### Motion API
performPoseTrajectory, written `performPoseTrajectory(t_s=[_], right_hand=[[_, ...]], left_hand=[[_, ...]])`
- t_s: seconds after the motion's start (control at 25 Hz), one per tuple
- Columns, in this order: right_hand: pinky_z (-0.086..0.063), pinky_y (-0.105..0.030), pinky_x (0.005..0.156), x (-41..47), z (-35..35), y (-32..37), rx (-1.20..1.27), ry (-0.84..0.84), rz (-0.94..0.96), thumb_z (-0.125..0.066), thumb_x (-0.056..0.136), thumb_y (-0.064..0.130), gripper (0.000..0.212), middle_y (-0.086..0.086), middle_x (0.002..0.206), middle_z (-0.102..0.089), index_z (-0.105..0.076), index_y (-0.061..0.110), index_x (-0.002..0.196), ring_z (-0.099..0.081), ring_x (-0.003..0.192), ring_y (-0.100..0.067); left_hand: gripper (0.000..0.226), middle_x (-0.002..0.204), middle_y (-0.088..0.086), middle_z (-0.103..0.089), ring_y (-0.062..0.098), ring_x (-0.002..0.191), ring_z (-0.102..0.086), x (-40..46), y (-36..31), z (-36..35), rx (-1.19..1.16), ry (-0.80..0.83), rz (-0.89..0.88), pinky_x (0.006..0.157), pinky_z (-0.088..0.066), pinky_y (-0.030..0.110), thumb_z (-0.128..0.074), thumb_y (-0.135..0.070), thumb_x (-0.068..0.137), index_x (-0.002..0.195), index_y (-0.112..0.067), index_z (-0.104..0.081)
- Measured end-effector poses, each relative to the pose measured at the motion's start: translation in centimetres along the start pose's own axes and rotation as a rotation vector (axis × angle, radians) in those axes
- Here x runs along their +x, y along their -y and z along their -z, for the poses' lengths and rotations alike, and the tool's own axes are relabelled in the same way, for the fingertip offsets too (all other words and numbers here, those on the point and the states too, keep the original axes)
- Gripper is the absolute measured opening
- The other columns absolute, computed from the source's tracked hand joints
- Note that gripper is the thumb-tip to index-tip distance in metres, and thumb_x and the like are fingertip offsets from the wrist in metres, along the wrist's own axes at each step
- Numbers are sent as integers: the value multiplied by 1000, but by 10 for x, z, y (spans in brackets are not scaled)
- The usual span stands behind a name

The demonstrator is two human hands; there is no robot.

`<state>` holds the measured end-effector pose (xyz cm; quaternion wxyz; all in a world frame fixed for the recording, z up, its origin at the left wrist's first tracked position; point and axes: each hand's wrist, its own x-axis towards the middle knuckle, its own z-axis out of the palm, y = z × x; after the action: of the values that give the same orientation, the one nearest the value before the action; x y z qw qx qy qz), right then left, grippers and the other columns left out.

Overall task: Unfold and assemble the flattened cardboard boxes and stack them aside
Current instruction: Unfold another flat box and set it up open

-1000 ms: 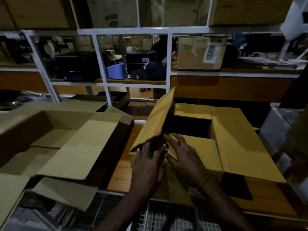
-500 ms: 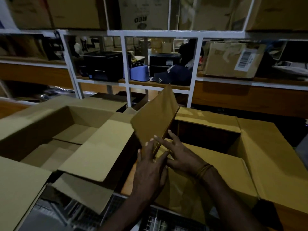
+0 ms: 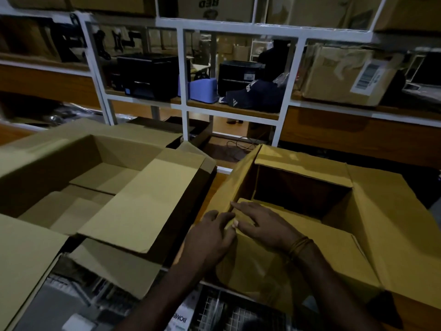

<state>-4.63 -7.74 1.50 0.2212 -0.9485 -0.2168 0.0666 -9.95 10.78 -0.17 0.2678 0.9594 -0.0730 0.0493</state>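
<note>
Right hand point(image 3: 262, 225): fingers nearly straight, spread, lying flat on the near inner flap point(image 3: 296, 225) of the yellow-brown corrugated cardboard box point(image 3: 393, 230), pressing it down; nothing gripped. Left hand point(image 3: 210, 237): fingers loosely curved over the box's near-left corner, fingertips touching the card beside the right hand's; whether the thumb pinches the wall I cannot tell. Box opening lies directly beyond the fingertips; box's long axis looks to run left-right. Left flap point(image 3: 235, 185) stands tilted, nearer the left hand. Left of this box, an assembled paler open cardboard box point(image 3: 143, 206).
</note>
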Motion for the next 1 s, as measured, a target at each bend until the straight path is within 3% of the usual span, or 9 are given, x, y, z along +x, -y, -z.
performPoseTrajectory(t_s=[0.12,0.24,0.28,0.36,0.44,0.68,0.8,0.92,1.0], right_hand=[[-27,-45,117,-1,9,-3,-39,-41,-133,-43,91,68,63,11,159,-29,-28,48,149,-29,143,-15],[-13,-52,120,-4,28,-16,-140,34,-321,-40,88,76,72,4,161,-24,-25,45,151,-23,147,-21],[-14,-53,119,-6,36,-20,-146,65,-378,-42,85,78,77,1,160,-25,-24,44,152,-25,146,-24],[-30,-48,114,-12,51,-26,-107,75,-460,-52,80,78,86,-4,155,-32,-25,40,152,-35,138,-26],[-41,-40,103,-19,63,-22,-118,12,-447,-63,78,70,89,-4,148,-38,-29,35,152,-41,130,-24],[-39,-35,103,-50,105,10,-289,-329,-267,-70,86,42,73,-1,142,-44,-35,30,150,-41,128,-21],[-40,-35,99,-74,117,28,-348,-438,-220,-68,90,37,63,0,137,-48,-40,32,146,-45,123,-20],[-47,-34,90,-101,127,30,-277,-544,-235,-67,88,44,46,4,127,-59,-57,34,133,-53,111,-15],[-50,-33,80,-119,133,30,-233,-590,-214,-59,90,53,35,8,115,-68,-68,36,119,-57,97,-9]], left_hand=[[46,154,-5,-34,20,130,-45,8,-3,14,77,75,-6,97,-46,40,-41,-56,95,140,-45,-43],[46,159,-5,-23,22,138,-34,20,-13,21,109,137,-106,104,-43,43,-46,-46,97,142,-42,-42],[47,160,-5,-21,23,140,-31,25,-16,21,123,169,-148,107,-41,44,-46,-44,98,144,-41,-40],[51,162,-4,-14,26,144,-25,36,-21,19,150,237,-205,110,-36,51,-47,-43,98,147,-42,-34],[57,164,-4,-8,26,146,-21,45,-28,18,150,281,-243,110,-36,52,-52,-41,97,149,-42,-28],[100,164,-5,9,32,149,6,62,-69,49,294,195,-348,118,-15,54,-73,-36,83,154,-40,-3],[92,160,0,-13,32,148,-10,53,-92,69,292,25,-369,118,-22,49,-72,-32,84,154,-38,-13],[61,141,-1,-42,20,129,-38,40,-105,87,135,-163,-367,100,-39,33,-70,-25,86,141,-36,-44],[45,132,-5,-52,14,119,-45,30,-109,100,98,-140,-363,90,-44,30,-67,-28,88,130,-36,-53]])
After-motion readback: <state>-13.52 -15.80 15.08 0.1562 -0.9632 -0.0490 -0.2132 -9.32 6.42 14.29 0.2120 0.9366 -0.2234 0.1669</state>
